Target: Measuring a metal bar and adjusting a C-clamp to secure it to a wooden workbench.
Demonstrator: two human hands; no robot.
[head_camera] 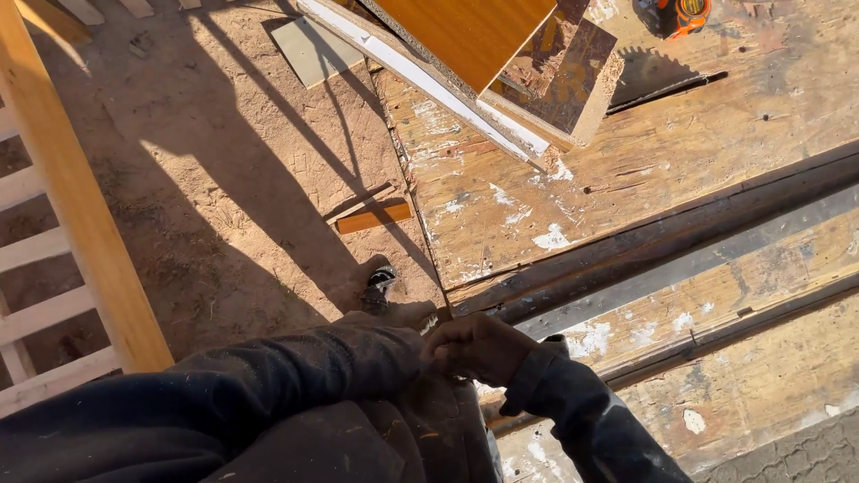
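Note:
My right hand sits low in the middle of the view, reaching in from a dark sleeve at the lower right. Its fingers are curled against the cuff of my left sleeve. My left hand is hidden behind that cuff and the right hand. Both arms hang over the near-left corner of a worn wooden workbench spotted with white paint. The toe of my shoe shows on the sandy ground just beyond the hands.
Stacked on the bench's far corner are an orange-brown board, a chipboard offcut and a white-edged panel. An orange tape measure lies at the far edge. A small wood block and a slatted timber frame are on the left.

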